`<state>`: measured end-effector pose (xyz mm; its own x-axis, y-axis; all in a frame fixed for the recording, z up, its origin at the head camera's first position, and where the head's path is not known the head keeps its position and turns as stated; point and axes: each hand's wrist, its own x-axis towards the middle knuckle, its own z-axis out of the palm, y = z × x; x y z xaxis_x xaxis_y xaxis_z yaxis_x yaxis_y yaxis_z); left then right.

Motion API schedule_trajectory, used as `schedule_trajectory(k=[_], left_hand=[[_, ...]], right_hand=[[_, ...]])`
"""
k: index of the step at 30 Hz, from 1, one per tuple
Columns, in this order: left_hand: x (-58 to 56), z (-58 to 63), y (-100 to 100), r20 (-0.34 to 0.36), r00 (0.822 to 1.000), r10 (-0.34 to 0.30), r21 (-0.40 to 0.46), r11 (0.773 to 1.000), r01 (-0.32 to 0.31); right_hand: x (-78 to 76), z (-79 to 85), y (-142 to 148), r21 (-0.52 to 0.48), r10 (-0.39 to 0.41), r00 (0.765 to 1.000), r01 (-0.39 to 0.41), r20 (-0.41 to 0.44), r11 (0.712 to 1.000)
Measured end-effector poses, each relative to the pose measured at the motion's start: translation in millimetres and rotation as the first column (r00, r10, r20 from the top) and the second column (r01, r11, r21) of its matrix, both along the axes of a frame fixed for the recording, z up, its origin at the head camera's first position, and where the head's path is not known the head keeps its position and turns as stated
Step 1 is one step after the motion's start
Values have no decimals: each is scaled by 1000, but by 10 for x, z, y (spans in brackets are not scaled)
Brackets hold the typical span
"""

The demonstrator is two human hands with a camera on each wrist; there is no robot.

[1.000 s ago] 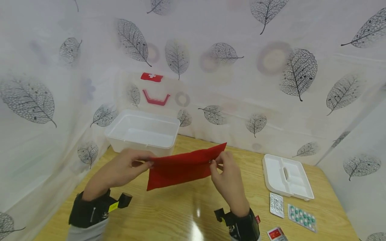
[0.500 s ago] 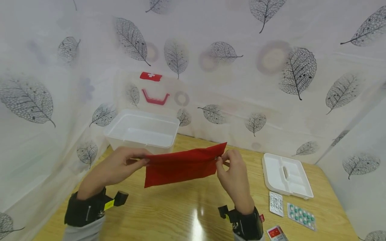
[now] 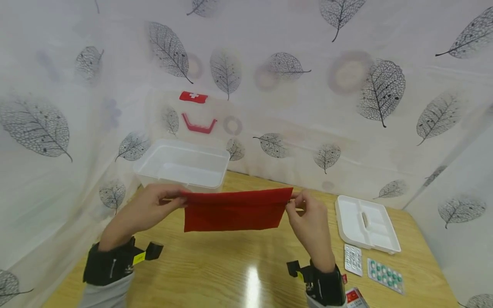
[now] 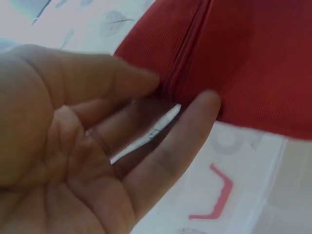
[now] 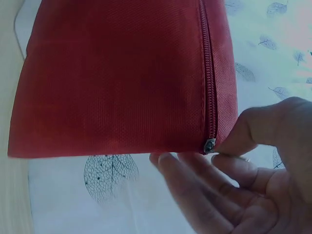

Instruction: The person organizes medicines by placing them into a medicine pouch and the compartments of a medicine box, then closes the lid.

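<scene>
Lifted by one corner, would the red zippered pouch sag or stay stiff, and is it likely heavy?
The red pouch would probably droop, since its woven fabric looks thin. It is likely light, as it looks flat, without an obvious bulge. The zipper, running near one long edge, may stiffen that side a little.

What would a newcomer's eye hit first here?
Likely the red zippered pouch, held up between the left hand and right hand above the wooden table. Next, the red white-cross label and red handle above the white bin, back left; then the green-dotted blister pack at the table's right.
</scene>
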<state>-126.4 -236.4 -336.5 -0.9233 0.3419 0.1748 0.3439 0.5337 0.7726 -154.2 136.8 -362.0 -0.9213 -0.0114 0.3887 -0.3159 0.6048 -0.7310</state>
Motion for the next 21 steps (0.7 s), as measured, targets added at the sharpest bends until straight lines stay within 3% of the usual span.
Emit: schedule_trajectory(k=[6, 14, 21], left_hand=[[-58, -73, 62, 24, 997, 70, -66, 995, -68], [-79, -120, 228, 66, 991, 117, -241, 966, -98], [-87, -185, 462, 32, 991, 129, -303, 946, -113]], right_hand=[[14, -39, -81, -52, 98, 995, -96, 33, 994], [22, -98, -177, 0, 149, 986, -150, 70, 989], [20, -165, -238, 75, 166, 972, -181, 169, 981]])
